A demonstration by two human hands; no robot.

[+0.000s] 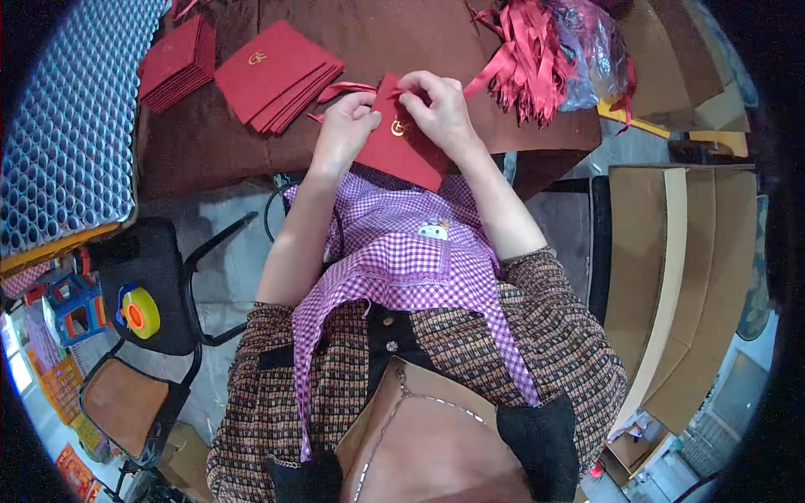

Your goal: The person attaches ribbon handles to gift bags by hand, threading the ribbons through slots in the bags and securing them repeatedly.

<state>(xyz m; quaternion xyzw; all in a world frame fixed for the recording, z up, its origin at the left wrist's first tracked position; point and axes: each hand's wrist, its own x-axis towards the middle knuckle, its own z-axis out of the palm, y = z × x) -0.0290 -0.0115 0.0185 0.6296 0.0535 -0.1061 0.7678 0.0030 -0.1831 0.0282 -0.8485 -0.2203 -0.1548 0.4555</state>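
A red paper pouch (401, 155) with a gold emblem lies tilted at the table's near edge, between my hands. My left hand (345, 126) is closed at its left side, pinching a red ribbon (348, 87) whose loose ends stick out to the left. Over the pouch's upper end, my right hand (438, 109) is bent, thumb and forefinger pinched at a small red strip that looks like the same ribbon. The fingertips partly hide where ribbon and pouch meet. Just left lies a fanned stack of like red pouches (272, 71).
A second red stack (178, 63) sits farther left on the brown-covered table (210, 155). Red ribbons (528, 63) lie bundled at right beside a clear plastic bag (591, 54). A tray of tubes (67, 126) stands left, above a chair holding yellow tape (140, 313). Cardboard (683, 285) stands right.
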